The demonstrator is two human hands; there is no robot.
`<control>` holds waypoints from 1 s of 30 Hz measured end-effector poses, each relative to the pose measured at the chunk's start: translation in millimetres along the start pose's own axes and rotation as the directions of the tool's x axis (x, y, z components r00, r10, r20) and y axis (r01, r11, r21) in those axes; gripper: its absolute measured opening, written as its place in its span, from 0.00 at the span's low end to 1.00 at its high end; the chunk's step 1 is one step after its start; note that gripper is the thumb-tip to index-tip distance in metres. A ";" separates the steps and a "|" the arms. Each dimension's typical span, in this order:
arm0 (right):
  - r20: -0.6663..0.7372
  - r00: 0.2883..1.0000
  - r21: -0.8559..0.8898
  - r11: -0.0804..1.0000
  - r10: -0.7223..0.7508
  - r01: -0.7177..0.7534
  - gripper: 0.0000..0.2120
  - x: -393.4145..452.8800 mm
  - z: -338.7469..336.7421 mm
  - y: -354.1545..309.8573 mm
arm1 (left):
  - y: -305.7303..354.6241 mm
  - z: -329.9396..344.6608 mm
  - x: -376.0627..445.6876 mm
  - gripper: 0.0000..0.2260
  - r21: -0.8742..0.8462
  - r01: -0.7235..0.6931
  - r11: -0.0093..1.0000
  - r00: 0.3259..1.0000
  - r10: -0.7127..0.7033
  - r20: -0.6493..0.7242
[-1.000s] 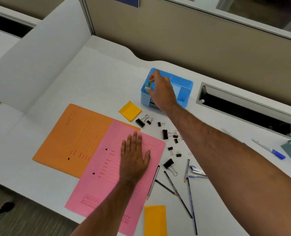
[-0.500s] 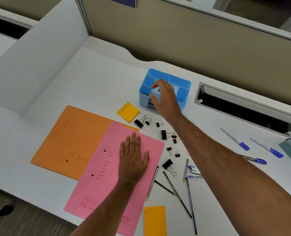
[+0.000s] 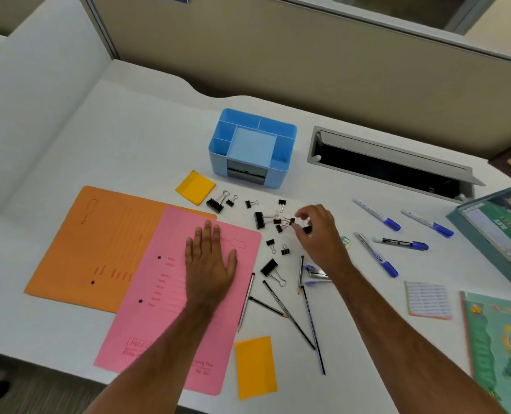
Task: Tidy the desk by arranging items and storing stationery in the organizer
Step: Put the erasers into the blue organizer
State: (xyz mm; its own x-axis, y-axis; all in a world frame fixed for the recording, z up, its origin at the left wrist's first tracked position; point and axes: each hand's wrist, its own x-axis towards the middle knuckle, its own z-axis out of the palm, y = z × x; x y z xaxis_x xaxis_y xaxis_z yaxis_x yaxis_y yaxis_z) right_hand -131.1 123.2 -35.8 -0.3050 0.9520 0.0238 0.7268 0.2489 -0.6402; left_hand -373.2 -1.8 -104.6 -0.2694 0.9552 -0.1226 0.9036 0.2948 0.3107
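Note:
The blue desk organizer (image 3: 218,138) stands at the back middle of the desk, with a pale blue note pad (image 3: 252,144) in its centre compartment. Several black binder clips (image 3: 260,220) lie scattered in front of it. My right hand (image 3: 320,234) is low over the right side of the clips, thumb and fingers pinched on a small black binder clip (image 3: 307,229). Flat on the pink folder (image 3: 158,294) rests my left hand (image 3: 209,264), fingers spread; the folder overlaps an orange folder (image 3: 104,249). Several pencils (image 3: 290,318) lie near my right forearm.
Several blue-capped markers (image 3: 377,215) lie to the right. Yellow sticky pads sit beside the organizer (image 3: 196,187) and at the front edge (image 3: 255,367). An open cable tray (image 3: 382,162), a box (image 3: 502,228), a notebook (image 3: 499,348) and a lined notepad (image 3: 429,300) fill the right side.
My right hand has left the organizer, with the pale blue pad now in its centre compartment, and come back toward me onto the binder clips. My left hand has stayed on the pink folder.

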 end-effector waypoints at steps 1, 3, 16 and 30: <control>-0.008 0.999 -0.020 0.999 0.047 -0.047 0.08 -9.2 -6.9 10.8 | -0.2 0.0 -0.1 0.34 0.004 -0.001 1.000 1.000 0.001 0.000; -0.039 0.991 -0.076 0.988 0.131 -0.134 0.08 -25.6 -21.2 31.2 | -0.6 0.2 0.0 0.34 0.007 -0.005 1.000 1.000 0.005 -0.002; -0.037 0.965 -0.177 0.949 0.259 -0.261 0.11 -64.5 -42.7 81.6 | -0.4 1.1 0.0 0.34 -0.010 -0.003 1.000 1.000 0.003 -0.009; -0.159 0.987 0.094 0.995 0.001 0.014 0.14 24.6 0.0 -48.0 | 1.1 -0.4 -0.8 0.35 -0.032 0.009 0.999 1.000 -0.009 0.001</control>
State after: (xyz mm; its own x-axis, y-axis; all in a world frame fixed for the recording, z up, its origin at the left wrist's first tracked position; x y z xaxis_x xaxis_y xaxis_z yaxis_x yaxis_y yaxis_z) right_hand -173.5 134.6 -4.5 -0.2025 0.9685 0.1450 0.6610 0.2444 -0.7094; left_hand -372.2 -2.2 -103.8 -0.2768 0.9526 -0.1261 0.8903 0.3037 0.3393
